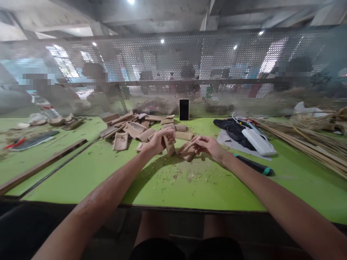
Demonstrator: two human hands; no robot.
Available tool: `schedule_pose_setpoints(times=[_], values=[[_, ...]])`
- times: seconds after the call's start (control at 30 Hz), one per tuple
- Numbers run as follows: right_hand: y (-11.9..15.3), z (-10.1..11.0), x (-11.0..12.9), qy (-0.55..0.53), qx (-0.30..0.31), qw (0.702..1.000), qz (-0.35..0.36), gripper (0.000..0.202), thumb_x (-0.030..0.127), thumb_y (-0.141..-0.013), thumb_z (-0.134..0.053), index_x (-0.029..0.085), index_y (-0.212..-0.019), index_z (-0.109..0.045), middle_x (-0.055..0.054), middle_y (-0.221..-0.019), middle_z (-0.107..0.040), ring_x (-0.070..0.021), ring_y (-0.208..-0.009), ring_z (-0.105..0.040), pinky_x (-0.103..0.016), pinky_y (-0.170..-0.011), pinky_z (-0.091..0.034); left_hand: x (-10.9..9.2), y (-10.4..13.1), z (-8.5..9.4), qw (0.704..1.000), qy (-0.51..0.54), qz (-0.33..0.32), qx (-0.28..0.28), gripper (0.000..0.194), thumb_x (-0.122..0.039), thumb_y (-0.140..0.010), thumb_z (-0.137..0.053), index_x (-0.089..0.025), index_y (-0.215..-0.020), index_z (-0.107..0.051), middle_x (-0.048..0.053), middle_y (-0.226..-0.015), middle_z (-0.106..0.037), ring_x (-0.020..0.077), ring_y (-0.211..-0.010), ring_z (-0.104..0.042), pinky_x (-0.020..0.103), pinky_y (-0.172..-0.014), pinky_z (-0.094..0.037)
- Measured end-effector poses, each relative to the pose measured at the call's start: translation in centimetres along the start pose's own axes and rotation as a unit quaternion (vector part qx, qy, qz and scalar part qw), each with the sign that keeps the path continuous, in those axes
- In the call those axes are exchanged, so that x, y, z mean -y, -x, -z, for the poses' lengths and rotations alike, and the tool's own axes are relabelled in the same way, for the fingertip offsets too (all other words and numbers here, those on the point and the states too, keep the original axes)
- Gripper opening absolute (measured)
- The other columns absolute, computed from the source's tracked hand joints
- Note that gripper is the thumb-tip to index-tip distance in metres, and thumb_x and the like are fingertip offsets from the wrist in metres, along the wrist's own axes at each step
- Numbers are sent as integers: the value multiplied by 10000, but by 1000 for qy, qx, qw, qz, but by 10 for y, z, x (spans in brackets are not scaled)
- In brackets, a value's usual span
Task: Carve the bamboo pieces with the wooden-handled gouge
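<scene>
My left hand (162,140) is closed round a curved bamboo piece (169,147), which it tilts up just above the green table. Pinched in the fingers of my right hand (208,146) is a thin, pale stick (194,141); its exact kind is hard to make out. Below that stick, another bamboo piece (187,153) rests on the table, close to my right fingertips. Behind both hands lies a heap of bamboo pieces (135,128). Shavings (187,177) are scattered in front of my hands.
A phone (184,109) stands upright against the perforated screen (162,65). To the right are a black-and-teal handle (255,165), a white power bank (258,141), black gloves (234,133) and long bamboo strips (303,144). A wooden bar (46,164) lies left on the green table (94,187).
</scene>
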State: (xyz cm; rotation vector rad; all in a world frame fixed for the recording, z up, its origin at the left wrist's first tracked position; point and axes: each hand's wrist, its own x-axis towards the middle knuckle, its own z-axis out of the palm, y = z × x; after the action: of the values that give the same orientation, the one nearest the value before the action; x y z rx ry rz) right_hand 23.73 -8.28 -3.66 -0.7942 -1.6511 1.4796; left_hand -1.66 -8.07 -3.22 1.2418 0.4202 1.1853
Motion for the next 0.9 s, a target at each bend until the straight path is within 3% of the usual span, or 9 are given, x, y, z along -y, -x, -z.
schedule_pose_setpoints(times=[0.2, 0.47, 0.63, 0.77, 0.9], values=[[1, -20, 5, 121, -49, 989, 68, 292, 462, -855, -724, 177, -798, -690, -26, -695, -678, -138, -582, -638, -290, -596, -558, -3, 3, -11, 999, -22, 10, 26, 470, -444, -993, -531, -194, -613, -413, -15, -625, -383, 126, -569, -439, 284, -627, -445], [8, -37, 10, 180, -56, 974, 127, 267, 455, -898, -671, 198, -830, -694, -63, -895, -699, -141, -620, -643, -300, -579, -568, -2, -1, -12, 999, -28, 13, 31, 411, -284, -1028, -423, -174, -636, -482, -2, -612, -437, 113, -545, -441, 259, -600, -439], [10, -35, 8, 209, -52, 966, 142, 263, 444, -919, -645, 201, -844, -715, -91, -1037, -723, -154, -679, -637, -313, -620, -566, 0, -3, -4, 999, -52, 16, 5, 371, -328, -1014, -463, -169, -686, -534, 15, -629, -521, 126, -580, -536, 264, -612, -461], [9, -30, 5, 242, -62, 958, 139, 254, 444, -892, -680, 197, -855, -724, -70, -825, -714, -164, -637, -608, -317, -603, -535, -3, -2, 1, 993, -111, 33, -36, 333, -374, -996, -502, -156, -764, -600, 53, -718, -626, 148, -637, -610, 272, -618, -492], [7, -24, 3, 272, -83, 949, 132, 304, 486, -863, -714, 189, -799, -697, -34, -649, -640, -150, -570, -549, -292, -537, -464, -3, -2, 6, 990, -133, 31, -39, 348, -396, -988, -516, -154, -759, -615, 50, -692, -627, 150, -634, -619, 270, -615, -499]])
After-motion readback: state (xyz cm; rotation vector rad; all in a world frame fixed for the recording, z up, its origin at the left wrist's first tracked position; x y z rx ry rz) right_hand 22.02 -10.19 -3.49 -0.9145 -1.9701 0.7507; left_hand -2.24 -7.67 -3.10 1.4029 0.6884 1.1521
